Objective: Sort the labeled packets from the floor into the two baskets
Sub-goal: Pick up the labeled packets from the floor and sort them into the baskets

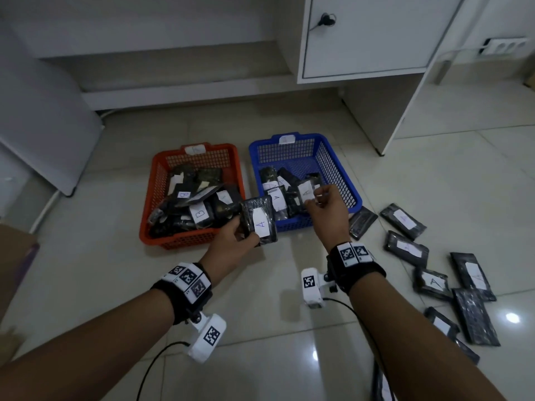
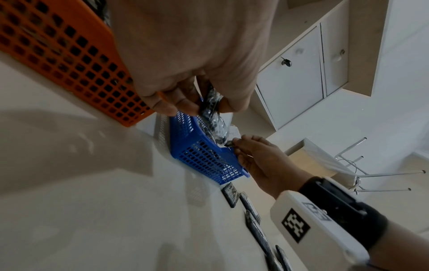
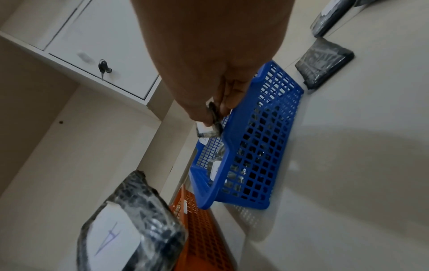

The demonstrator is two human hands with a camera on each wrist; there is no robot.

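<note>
Forearms nearest the lens, each strapped with a black wrist band carrying a white camera block [image 1: 207, 338] with a cable trailing off.

Floor [image 1: 260, 328]: pale glossy tile, serves as the sorting surface. No worktop in use.

White cabinet [image 1: 370, 36], key in the door, stands behind the baskets.

Orange basket [image 1: 150, 215], left, tag on the far rim unreadable. Packets inside show "B", heaped fairly full. Judged the B bin.

Blue basket [image 1: 341, 169], right, just beside the orange one. Packets inside show "A". Judged the A bin; less full.

Loose packets [image 1: 406, 247] lie scattered on the floor to the right of the blue basket, several face up with "A", a few face down. Placed on the right side, probably for easy right-hand pickup. Task judged well along but unfinished.

Left hand [image 1: 231, 241]: grip closed on a black packet [image 1: 259, 224] marked "A", thumb on the face, fingers behind. Held label-up between the baskets, at the blue basket's near left corner, presumably so the letter can be read before dropping.

Right hand [image 1: 325, 204]: over the blue basket's near end, fingertips pinching the edge of another packet [image 3: 212, 119]. Held low, seemingly to lay it in rather than toss it. Label side partly hidden by the fingers.
</note>
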